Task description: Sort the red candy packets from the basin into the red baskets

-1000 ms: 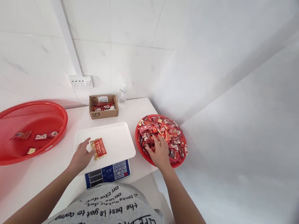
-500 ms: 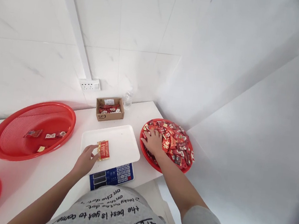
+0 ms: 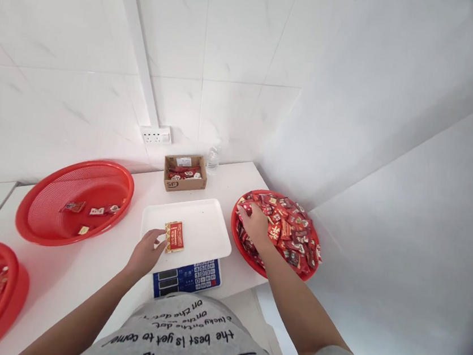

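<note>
My left hand is over the left side of the scale's white tray. Its thumb and fingers close on the left edge of a flat red-and-gold packet. Over at the right, my right hand reaches into a round red basket heaped with small wrapped snack packets. Its fingers are curled in at the basket's left side around a red snack packet, partly hidden by the hand. Below the tray shows the scale's blue keypad panel.
A small cardboard box of red packets stands behind the tray, beside a clear plastic bottle. To the left are a large red basket with a few packets and another red basket. A wall rises behind the table.
My right hand's fingers, spread over the heap before, have drawn together around a packet. My left hand stays at the red-and-gold packet. The whole view has shifted slightly.
</note>
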Demonstrator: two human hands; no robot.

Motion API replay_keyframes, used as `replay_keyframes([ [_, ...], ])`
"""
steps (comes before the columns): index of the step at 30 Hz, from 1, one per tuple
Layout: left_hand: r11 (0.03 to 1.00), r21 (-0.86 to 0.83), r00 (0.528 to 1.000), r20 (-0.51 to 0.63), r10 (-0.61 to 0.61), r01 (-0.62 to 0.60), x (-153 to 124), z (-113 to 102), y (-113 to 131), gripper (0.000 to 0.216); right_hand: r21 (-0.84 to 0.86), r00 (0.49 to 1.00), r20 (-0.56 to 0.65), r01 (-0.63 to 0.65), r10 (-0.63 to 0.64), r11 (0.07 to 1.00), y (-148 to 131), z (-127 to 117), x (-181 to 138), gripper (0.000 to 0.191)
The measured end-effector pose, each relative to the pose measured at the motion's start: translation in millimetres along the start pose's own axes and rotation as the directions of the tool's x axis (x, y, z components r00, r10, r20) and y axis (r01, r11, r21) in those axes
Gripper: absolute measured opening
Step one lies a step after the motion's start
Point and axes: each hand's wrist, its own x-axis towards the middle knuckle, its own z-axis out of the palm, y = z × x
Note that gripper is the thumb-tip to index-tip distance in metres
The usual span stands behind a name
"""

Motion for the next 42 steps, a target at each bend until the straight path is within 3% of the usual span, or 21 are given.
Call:
replay_keyframes([
  [2, 0.997, 0.039, 0.998, 0.007, 0.059, -0.059, 0, 5, -2, 0.033, 0.156, 0.998, 0.033, -0.063, 0.058, 0.986, -20, 13, -5, 0.039],
  [6, 0.969, 0.136, 0.978, 0.042, 0.202, -0.206, -1, 20, 0, 0.041, 0.355, 0.968, 0.246, -0.142, 0.055, 0.924, -55, 54, -24, 0.033],
  [10, 0.945, 0.165, 0.953, 0.159, 0.257, -0.283, -3, 34, 4, 0.054, 0.376, 0.945, 0.310, -0.022, -0.103, 0.927, -63, 78, -35, 0.034],
  [12, 0.940, 0.177, 0.947, 0.192, 0.256, -0.290, -4, 38, 3, 0.057, 0.288, 0.945, 0.277, 0.093, -0.176, 0.953, -57, 72, -30, 0.036],
  [15, 0.933, 0.203, 0.946, 0.190, 0.262, -0.299, -6, 41, -3, 0.057, 0.007, 0.952, 0.234, 0.201, -0.197, 0.980, -35, 48, -12, 0.039],
  [18, 0.919, 0.244, 0.943, 0.199, 0.266, -0.311, -6, 42, -9, 0.057, -0.307, 0.982, 0.178, 0.121, -0.068, 0.944, -5, 22, 7, 0.044],
  [22, 0.897, 0.299, 0.936, 0.232, 0.263, -0.327, -3, 42, -5, 0.059, -0.490, 0.970, 0.194, -0.037, 0.150, 0.871, 30, 6, 20, 0.060],
  [27, 0.867, 0.344, 0.918, 0.295, 0.265, -0.361, 5, 42, 12, 0.059, -0.552, 0.952, 0.273, 0.038, 0.137, 0.833, 39, 1, 18, 0.056],
  [32, 0.852, 0.386, 0.908, 0.361, 0.213, -0.354, 14, 43, 26, 0.064, -0.546, 0.960, 0.260, 0.056, 0.106, 0.836, 34, -7, 17, 0.044],
  [37, 0.835, 0.408, 0.892, 0.409, 0.194, -0.369, 17, 43, 26, 0.062, -0.521, 0.961, 0.257, 0.049, 0.102, 0.852, 38, -13, 19, 0.042],
  [42, 0.823, 0.392, 0.883, 0.394, 0.254, -0.411, 16, 43, 18, 0.054, -0.540, 0.968, 0.224, 0.025, 0.114, 0.841, 38, -16, 19, 0.043],
])
